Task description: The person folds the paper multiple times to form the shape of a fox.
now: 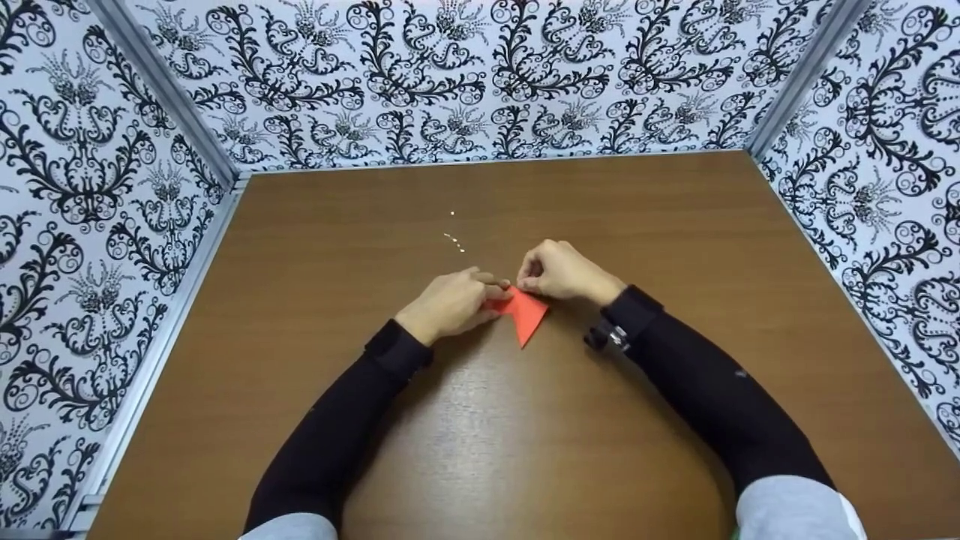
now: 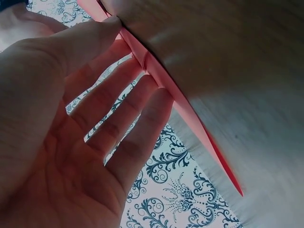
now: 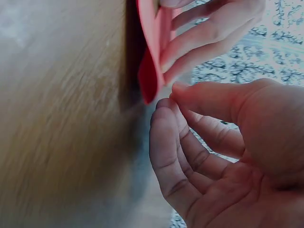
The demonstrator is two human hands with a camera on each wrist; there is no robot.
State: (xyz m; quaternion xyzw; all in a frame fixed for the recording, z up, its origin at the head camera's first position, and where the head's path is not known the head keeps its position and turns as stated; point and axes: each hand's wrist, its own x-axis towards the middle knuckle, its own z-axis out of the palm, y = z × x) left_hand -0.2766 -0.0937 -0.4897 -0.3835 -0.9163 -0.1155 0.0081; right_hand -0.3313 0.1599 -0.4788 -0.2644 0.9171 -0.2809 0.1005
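A folded red paper piece (image 1: 529, 313), with a pointed lower corner, lies on the table in the head view. My left hand (image 1: 459, 301) reaches it from the left. In the left wrist view the thumb and several nearly straight fingertips of this hand touch the paper (image 2: 161, 76), seen edge-on. My right hand (image 1: 562, 271) is at the paper's upper right. In the right wrist view the curled right hand (image 3: 213, 147) brings thumb and forefinger tips together, just apart from the curved paper edge (image 3: 151, 71). Nothing can be made out between those tips.
Several tiny white bits (image 1: 454, 240) lie on the brown wooden table (image 1: 360, 217) beyond the hands. Black-and-white patterned walls (image 1: 480, 82) with metal corner posts (image 1: 810, 71) enclose the back and sides. A dark wrist camera (image 1: 606, 336) sits by the right cuff.
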